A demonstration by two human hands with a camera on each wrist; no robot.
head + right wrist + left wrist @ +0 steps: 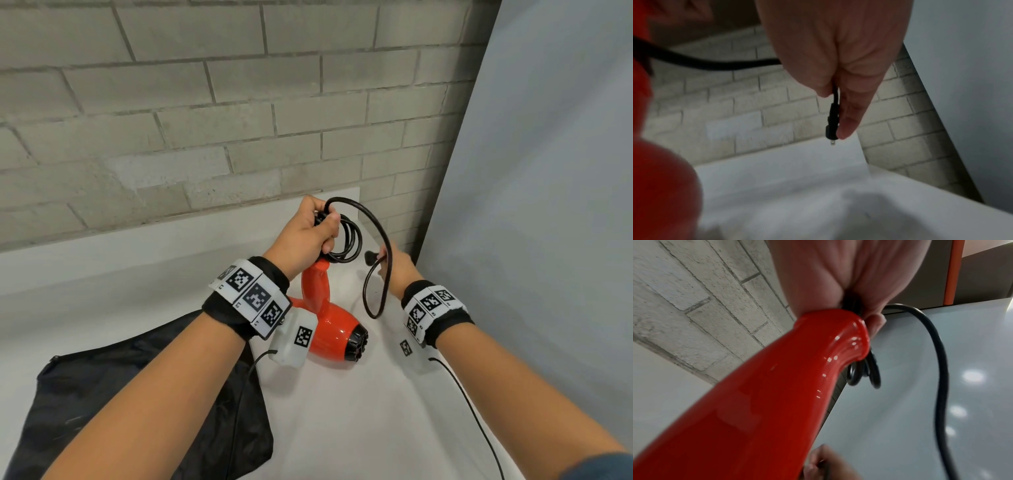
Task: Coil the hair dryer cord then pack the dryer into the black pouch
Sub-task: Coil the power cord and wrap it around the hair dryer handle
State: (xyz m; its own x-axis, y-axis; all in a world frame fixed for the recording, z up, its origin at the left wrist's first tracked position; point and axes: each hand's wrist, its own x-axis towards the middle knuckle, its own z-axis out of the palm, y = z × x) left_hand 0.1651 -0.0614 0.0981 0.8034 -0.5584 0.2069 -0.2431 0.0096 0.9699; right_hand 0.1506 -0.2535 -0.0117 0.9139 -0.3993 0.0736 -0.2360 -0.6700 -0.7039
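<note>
A red hair dryer point(329, 329) hangs nozzle-down over the white table, its handle point(777, 386) pointing up. My left hand point(308, 233) grips several coiled loops of the black cord point(349, 240) at the handle's end. One loose loop point(380, 274) swings out to my right hand point(394, 263), which pinches the cord just behind the plug point(831, 126). The black pouch point(137, 394) lies flat at the lower left, partly under my left forearm.
The white table point(342, 411) meets a grey brick wall point(205, 120) at the back. A pale panel point(548, 205) stands close on the right. Thin sensor cables point(472, 404) trail from both wristbands.
</note>
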